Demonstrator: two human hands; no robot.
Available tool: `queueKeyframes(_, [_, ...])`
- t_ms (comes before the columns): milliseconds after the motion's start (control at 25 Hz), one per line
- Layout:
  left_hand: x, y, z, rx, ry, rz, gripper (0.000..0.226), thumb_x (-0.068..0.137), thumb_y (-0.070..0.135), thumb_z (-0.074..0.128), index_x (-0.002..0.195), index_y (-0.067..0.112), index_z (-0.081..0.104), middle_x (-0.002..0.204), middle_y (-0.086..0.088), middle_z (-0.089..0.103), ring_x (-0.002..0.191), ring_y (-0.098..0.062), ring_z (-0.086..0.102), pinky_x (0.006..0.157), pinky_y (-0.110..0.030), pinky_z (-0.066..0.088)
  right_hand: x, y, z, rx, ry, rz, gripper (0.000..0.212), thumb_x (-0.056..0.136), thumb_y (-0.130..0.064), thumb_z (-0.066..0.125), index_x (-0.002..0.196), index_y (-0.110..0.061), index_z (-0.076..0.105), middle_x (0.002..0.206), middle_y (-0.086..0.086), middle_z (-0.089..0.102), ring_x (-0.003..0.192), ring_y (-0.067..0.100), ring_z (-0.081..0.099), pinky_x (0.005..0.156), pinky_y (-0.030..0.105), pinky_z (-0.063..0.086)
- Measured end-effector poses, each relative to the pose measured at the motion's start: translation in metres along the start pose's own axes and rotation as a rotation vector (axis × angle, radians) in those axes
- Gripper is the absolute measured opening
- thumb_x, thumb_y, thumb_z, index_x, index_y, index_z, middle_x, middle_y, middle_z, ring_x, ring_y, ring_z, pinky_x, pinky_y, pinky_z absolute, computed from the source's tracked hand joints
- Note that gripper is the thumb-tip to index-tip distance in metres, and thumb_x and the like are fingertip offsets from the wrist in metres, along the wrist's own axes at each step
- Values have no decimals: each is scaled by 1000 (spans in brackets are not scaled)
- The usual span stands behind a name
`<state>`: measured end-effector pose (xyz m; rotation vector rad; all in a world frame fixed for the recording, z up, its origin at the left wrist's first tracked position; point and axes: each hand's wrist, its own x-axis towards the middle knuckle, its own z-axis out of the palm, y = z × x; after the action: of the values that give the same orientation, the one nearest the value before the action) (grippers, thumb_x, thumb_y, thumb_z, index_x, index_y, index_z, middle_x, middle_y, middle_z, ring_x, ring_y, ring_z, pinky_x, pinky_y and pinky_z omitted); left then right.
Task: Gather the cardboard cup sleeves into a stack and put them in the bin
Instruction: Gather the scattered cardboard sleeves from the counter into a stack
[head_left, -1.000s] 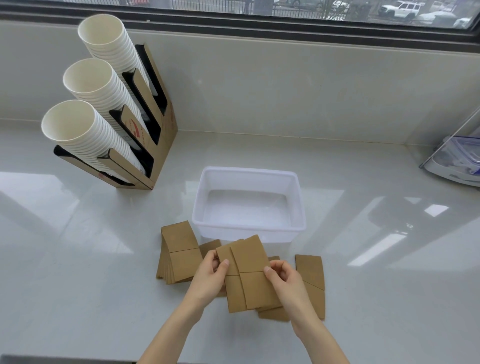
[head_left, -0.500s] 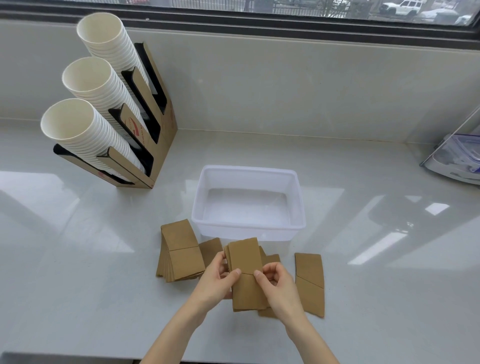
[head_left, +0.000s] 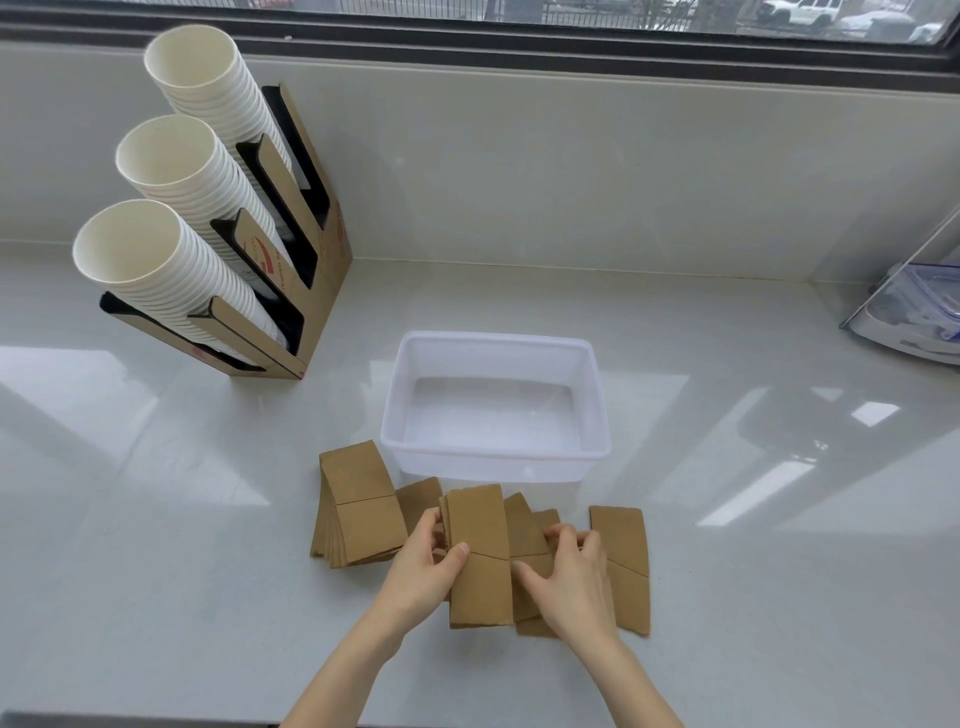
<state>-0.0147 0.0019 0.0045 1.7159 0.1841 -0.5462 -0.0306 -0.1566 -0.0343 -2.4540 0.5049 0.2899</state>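
Brown cardboard cup sleeves lie flat on the pale counter in front of an empty white plastic bin (head_left: 597, 410). My left hand (head_left: 423, 571) pinches a small bundle of sleeves (head_left: 478, 551) by its left edge, thumb on top. My right hand (head_left: 571, 577) rests with its fingers curled on loose overlapping sleeves (head_left: 527, 530) just right of the bundle. A neat stack of sleeves (head_left: 358, 512) sits to the left, and a single sleeve (head_left: 623, 561) lies at the far right.
A cardboard dispenser (head_left: 291, 270) with three slanted rows of white paper cups (head_left: 171, 275) stands at the back left. A clear plastic container (head_left: 914, 312) sits at the right edge. A window ledge and wall run behind the counter.
The two sleeves I held side by side have been slid together into one bundle. My right hand has let go of it and shifted right onto the loose sleeves.
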Motion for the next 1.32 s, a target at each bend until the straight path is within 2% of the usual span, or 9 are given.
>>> queueKeyframes(120, [1, 0, -1, 19, 14, -5, 24, 90, 17, 46, 98, 39, 41, 107, 0, 61, 98, -18, 62, 82, -36, 56, 4, -3, 1, -57, 12, 35, 51, 77, -42, 63, 116, -16, 41, 121, 4, 40, 116, 22, 42, 91, 32, 36])
queueKeyframes(400, [2, 0, -2, 20, 23, -24, 24, 91, 17, 46, 108, 32, 40, 111, -3, 60, 101, -19, 60, 83, -37, 55, 6, -7, -1, -74, 5, 55, 46, 78, -39, 63, 113, -18, 42, 119, -1, 49, 117, 19, 44, 91, 32, 36])
queueKeyframes(600, [1, 1, -1, 15, 20, -30, 23, 91, 16, 45, 97, 38, 41, 107, 0, 61, 99, -18, 61, 81, -35, 55, 8, -3, -10, 178, -19, 45, 30, 88, -23, 53, 116, -12, 51, 98, -1, 51, 87, 14, 51, 74, 25, 41])
queueKeyframes(720, [1, 0, 0, 21, 17, -40, 22, 91, 17, 45, 95, 38, 41, 104, 2, 61, 99, -18, 61, 84, -38, 54, 8, 0, -22, 325, -74, 37, 25, 91, -19, 48, 114, -10, 55, 95, 0, 55, 84, 12, 50, 63, 17, 39])
queueKeyframes(800, [1, 0, 0, 20, 17, -44, 23, 92, 17, 44, 90, 40, 41, 100, 7, 59, 97, -15, 60, 84, -37, 54, 5, 1, -31, 416, -104, 38, 20, 92, -18, 47, 109, -14, 55, 94, -2, 56, 83, 10, 51, 63, 12, 39])
queueKeyframes(880, [1, -1, 1, 11, 25, -56, 22, 92, 18, 44, 88, 39, 42, 98, 10, 58, 97, -14, 59, 85, -37, 54, 1, 2, -39, 509, -100, 52, 10, 93, -18, 46, 99, -20, 54, 90, -5, 57, 80, 6, 51, 61, 15, 39])
queueKeyframes(1040, [2, -1, 1, 0, 35, -69, 19, 92, 17, 44, 95, 36, 41, 99, 6, 59, 99, -17, 60, 85, -39, 54, -4, -2, -49, 744, -137, 69, 17, 93, -14, 45, 84, -25, 55, 84, -5, 59, 68, 5, 51, 55, 13, 41])
queueKeyframes(1200, [-1, 3, 4, -52, 11, -67, 22, 92, 16, 42, 92, 37, 44, 100, 7, 60, 92, -13, 61, 74, -29, 56, -7, -9, -47, 761, -208, 54, 14, 93, -14, 45, 94, -19, 58, 85, -6, 60, 65, 2, 51, 49, 6, 42])
queueKeyframes(1320, [-3, 4, 4, -94, 5, -66, 19, 92, 15, 42, 101, 32, 45, 102, 9, 62, 91, -9, 62, 69, -24, 56, -11, -15, -37, 677, -200, 33, 12, 91, -17, 49, 96, -18, 59, 88, -3, 62, 78, 9, 57, 60, 11, 45])
